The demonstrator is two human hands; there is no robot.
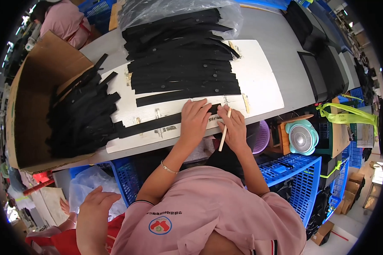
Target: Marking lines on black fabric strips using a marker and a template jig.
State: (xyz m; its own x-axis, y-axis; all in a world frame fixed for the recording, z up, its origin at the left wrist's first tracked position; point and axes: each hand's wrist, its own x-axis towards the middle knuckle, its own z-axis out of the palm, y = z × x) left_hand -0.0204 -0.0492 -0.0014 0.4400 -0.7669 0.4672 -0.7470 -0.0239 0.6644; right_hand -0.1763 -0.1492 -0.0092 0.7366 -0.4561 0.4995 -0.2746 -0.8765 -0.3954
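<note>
Left hand [194, 120] flat, fingers spread, pressing a long black fabric strip [157, 124] against the white board [259, 85] on the grey counter [276, 38]. Right hand [232, 127] closed around a thin pale wooden stick [224, 131], its tip at the strip's end. More black strips stacked [183, 59] behind; another heap in a brown cardboard box [34, 97] to the left.

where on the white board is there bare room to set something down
Bare white board right of the black strip stack, up to its right edge. Crowded: the middle under the stack, the front edge under both hands, and the left by the strip-filled cardboard box.
</note>
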